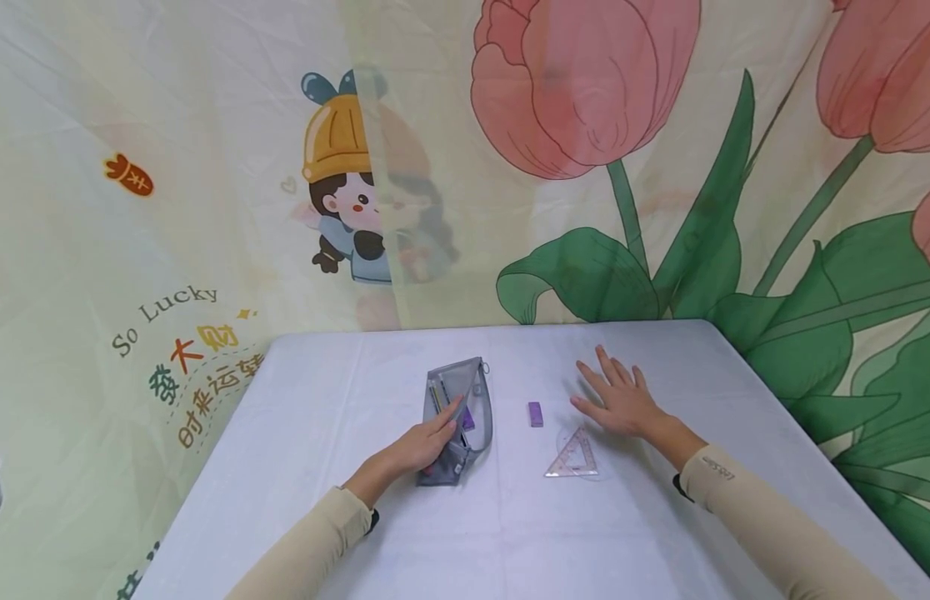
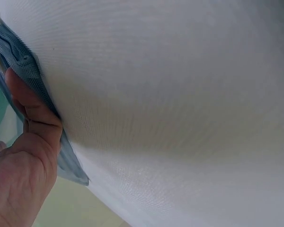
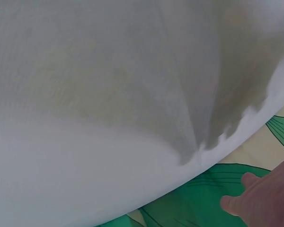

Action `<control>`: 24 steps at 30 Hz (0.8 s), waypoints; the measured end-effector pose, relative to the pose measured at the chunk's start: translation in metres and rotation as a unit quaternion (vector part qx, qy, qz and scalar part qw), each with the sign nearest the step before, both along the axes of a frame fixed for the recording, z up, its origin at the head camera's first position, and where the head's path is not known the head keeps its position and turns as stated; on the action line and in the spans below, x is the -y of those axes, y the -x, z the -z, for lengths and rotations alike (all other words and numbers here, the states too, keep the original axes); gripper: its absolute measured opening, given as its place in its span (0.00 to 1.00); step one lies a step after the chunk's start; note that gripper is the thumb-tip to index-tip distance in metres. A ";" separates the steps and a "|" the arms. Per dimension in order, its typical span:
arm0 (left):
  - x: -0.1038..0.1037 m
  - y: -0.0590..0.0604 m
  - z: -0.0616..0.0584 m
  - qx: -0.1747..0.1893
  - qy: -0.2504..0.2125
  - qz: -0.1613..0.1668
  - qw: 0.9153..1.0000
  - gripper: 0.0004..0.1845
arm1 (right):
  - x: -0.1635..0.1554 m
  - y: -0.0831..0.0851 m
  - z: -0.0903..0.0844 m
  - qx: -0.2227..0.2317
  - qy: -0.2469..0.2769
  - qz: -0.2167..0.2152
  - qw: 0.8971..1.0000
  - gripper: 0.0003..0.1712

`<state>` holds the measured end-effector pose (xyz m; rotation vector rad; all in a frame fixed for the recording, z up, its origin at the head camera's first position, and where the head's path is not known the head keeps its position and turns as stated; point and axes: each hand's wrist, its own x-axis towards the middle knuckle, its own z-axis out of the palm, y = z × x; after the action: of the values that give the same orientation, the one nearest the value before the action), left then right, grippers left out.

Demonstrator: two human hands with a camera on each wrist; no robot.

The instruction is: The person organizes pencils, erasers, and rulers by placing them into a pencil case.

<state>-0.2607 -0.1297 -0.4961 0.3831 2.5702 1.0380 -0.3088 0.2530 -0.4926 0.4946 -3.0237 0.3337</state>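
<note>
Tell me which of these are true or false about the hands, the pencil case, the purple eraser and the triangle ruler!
1. The left hand rests on the grey pencil case. True.
2. The right hand holds the purple eraser. False: its fingers are spread flat on the table, apart from the eraser.
3. The triangle ruler lies on the table. True.
4. The eraser is inside the pencil case. False: it lies beside it.

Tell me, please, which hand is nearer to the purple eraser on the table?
The right hand is nearer: it rests flat just right of the eraser. The left hand lies farther off to its left, on the pencil case.
</note>
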 end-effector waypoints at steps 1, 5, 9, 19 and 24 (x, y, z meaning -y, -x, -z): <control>0.000 0.000 0.000 0.002 -0.002 -0.001 1.000 0.28 | 0.001 0.000 0.000 0.000 0.002 -0.003 1.000 0.46; 0.001 -0.001 0.002 0.010 -0.008 0.000 1.000 0.28 | 0.004 0.001 0.003 0.010 0.010 -0.015 1.000 0.47; 0.001 -0.001 0.002 0.012 -0.010 0.001 1.000 0.28 | 0.009 0.002 0.006 0.029 0.015 -0.027 0.999 0.49; 0.001 -0.002 -0.001 0.009 -0.014 -0.002 1.000 0.27 | 0.024 0.004 0.007 0.037 0.029 -0.095 0.994 0.56; 0.002 -0.001 0.000 0.004 -0.010 0.000 1.000 0.27 | 0.035 0.004 0.007 0.037 0.036 -0.129 0.990 0.55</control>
<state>-0.2594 -0.1320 -0.4961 0.3842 2.5534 1.0643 -0.3126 0.2183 -0.4992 0.8890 -3.0065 0.4836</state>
